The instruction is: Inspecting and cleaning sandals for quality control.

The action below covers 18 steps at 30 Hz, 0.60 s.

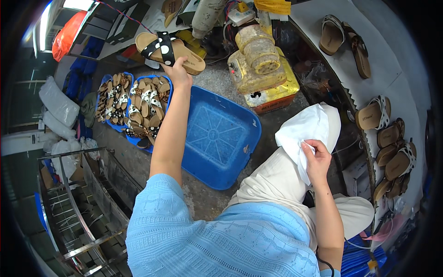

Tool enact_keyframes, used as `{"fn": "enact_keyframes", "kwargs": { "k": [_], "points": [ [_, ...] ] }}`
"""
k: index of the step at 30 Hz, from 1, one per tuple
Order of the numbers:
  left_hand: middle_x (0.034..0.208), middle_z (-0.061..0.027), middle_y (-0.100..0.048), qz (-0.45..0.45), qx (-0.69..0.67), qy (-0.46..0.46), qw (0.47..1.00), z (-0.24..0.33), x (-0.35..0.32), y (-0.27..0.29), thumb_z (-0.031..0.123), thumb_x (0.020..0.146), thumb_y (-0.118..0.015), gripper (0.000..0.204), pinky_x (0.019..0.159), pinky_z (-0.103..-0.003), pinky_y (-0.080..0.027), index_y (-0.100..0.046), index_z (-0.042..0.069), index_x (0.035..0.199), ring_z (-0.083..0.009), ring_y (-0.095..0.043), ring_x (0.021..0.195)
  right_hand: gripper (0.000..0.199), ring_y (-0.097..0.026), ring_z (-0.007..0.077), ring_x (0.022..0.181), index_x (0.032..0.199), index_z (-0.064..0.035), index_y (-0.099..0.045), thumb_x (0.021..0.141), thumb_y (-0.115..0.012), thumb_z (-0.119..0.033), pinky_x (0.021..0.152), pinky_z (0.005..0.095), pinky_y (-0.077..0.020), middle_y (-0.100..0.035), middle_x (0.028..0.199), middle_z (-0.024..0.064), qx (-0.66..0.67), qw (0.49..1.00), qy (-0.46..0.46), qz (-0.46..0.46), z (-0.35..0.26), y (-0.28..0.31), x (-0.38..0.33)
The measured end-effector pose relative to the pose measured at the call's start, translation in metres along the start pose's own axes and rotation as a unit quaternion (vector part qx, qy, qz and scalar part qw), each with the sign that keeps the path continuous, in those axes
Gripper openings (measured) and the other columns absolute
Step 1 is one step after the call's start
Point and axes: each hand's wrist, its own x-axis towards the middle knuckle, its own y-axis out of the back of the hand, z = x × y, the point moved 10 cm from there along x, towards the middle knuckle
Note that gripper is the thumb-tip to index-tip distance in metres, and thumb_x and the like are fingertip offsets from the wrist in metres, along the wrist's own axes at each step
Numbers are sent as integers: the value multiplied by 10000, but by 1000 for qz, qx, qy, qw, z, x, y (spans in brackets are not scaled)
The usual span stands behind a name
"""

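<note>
Out ahead at the upper left, my left hand [179, 74] grips a sandal [191, 57] by the side of its tan footbed. Its crossed black straps carry white polka dots. My right hand [316, 159] is over my right thigh, thumb and fingers pinched on a white cloth [300, 127] that drapes across my knee. Below the left forearm lies a blue plastic tray [217, 134], with nothing in it. Left of that forearm, blue crates [171, 87] hold many sandals [150, 101] with dotted and leopard-print straps.
A yellow-stained machine [258, 60] stands ahead on a yellow box [288, 83]. On the right, a white bench [392, 85] bears several sandals [369, 115] along its edge. A metal rack [87, 207] stands at the lower left. Plastic-wrapped bundles [60, 101] lie at far left.
</note>
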Motion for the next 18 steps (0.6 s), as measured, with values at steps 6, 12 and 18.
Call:
{"fn": "enact_keyframes", "kwargs": {
  "k": [6, 12, 18],
  "points": [
    [1146, -91, -511, 14, -11, 12, 1000, 1, 0, -1, -149, 657, -571, 721, 895, -362, -443, -337, 51, 1309, -237, -530, 1046, 112, -563, 122, 836, 904, 48, -657, 820, -698, -14, 781, 240, -433, -637, 885, 65, 2, 1000, -2, 1, 0, 1, 0],
    [1131, -86, -511, 8, -14, 12, 1000, -2, 7, 1, -160, 655, -565, 730, 880, -361, -452, -331, 60, 1311, -237, -532, 1037, 110, -561, 122, 833, 902, 51, -655, 823, -695, -14, 778, 240, -434, -635, 882, 66, -1, 1000, 5, -1, 0, 0, 1],
    [1134, -84, -508, 11, -17, 7, 1000, -2, 6, 1, -165, 656, -566, 727, 876, -365, -457, -333, 63, 1306, -241, -534, 1033, 111, -566, 123, 836, 903, 53, -653, 822, -693, -13, 777, 238, -436, -635, 880, 68, -7, 1000, 5, -2, -1, 0, 0]
  ]
}}
